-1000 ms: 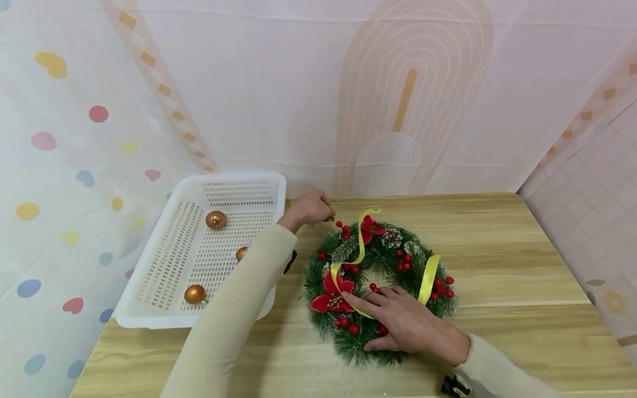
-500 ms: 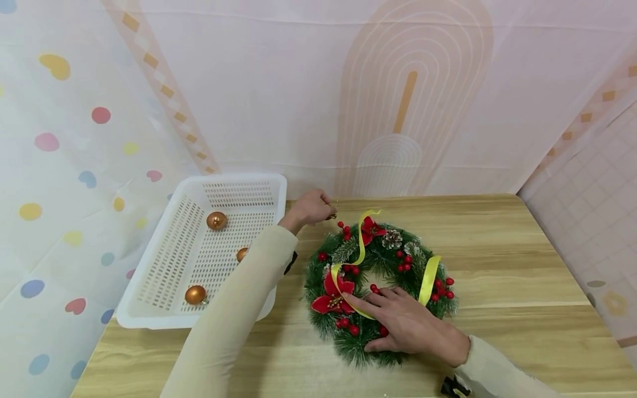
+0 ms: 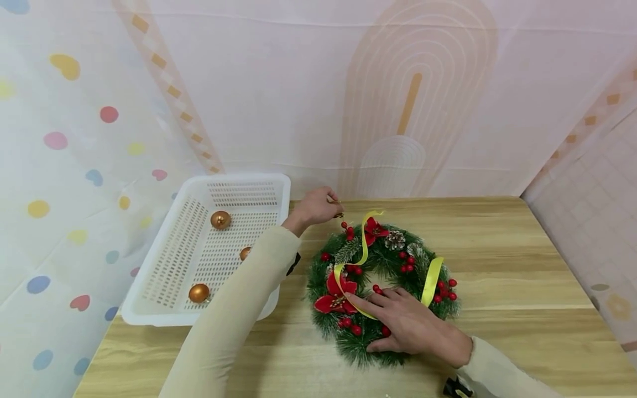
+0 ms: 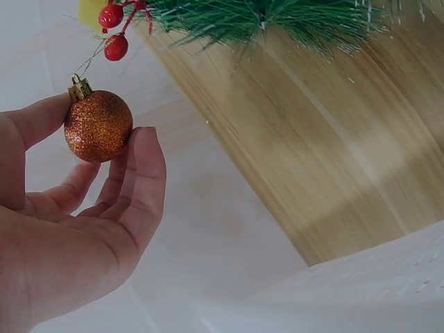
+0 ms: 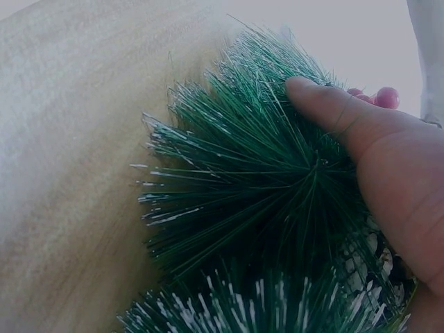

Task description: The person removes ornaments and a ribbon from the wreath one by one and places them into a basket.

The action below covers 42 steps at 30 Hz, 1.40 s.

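Note:
My left hand (image 3: 318, 205) pinches a glittery copper Christmas bauble (image 4: 99, 126) between thumb and fingers at the wreath's far left edge. A thin gold thread runs from the bauble's gold cap up to a sprig of red berries (image 4: 116, 46). In the head view the hand hides most of the bauble. My right hand (image 3: 410, 320) rests, fingers spread, on the near side of the green wreath (image 3: 358, 348), over the yellow ribbon (image 3: 432, 281). Red poinsettias (image 3: 335, 296), a pinecone (image 3: 395, 240) and more berries decorate the wreath. The right wrist view shows the thumb (image 5: 326, 104) on its needles.
To the left, a white perforated basket (image 3: 134, 315) holds a few copper baubles (image 3: 199, 293), one partly behind my left sleeve (image 3: 239, 309). Wreath and basket share a wooden table (image 3: 512, 265). A patterned cloth backdrop (image 3: 298, 99) rises behind the table's far edge.
My left hand has shifted slightly toward the berries at the wreath's far left edge. The right hand stays on the wreath, and the head view has turned a little.

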Available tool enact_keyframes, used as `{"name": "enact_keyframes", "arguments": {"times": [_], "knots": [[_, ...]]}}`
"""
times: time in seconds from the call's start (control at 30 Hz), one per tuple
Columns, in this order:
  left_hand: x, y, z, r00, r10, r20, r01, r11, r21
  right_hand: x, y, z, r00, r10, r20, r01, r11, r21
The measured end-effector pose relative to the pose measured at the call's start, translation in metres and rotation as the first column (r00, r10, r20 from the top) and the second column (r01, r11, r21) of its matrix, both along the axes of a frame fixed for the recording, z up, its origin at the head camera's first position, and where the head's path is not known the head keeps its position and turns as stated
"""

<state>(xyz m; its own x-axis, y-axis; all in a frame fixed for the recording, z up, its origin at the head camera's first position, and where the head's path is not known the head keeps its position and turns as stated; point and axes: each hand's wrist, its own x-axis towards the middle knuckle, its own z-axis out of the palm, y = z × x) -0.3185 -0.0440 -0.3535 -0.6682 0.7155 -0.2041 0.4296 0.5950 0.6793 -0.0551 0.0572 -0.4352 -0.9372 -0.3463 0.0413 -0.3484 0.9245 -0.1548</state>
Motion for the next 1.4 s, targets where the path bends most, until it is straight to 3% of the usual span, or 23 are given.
{"name": "enact_keyframes", "arguments": {"times": [0.43,0.83,1.1,1.4], "knots": [[0.0059,0.0062,0.0010,1.000,-0.002,-0.013,0.003,0.997,0.071,0.0020,0.0021,-0.0016,1.000,-0.010,0.009,0.010,1.000,0.002],[0.0085,0.0050,-0.0051,0.983,-0.009,-0.185,-0.003,0.998,-0.064,0.0016,0.0018,-0.0017,0.999,-0.018,0.027,0.018,1.000,-0.001],[0.0068,0.0070,-0.0057,0.984,0.070,-0.165,-0.082,0.995,-0.065,0.0005,0.0009,-0.0010,0.999,-0.017,0.035,0.017,1.000,-0.002],[0.0043,0.0077,-0.0056,0.967,0.080,-0.241,-0.098,0.993,-0.061,0.0004,0.0004,-0.0010,0.999,-0.018,0.031,0.018,1.000,0.007]]}}
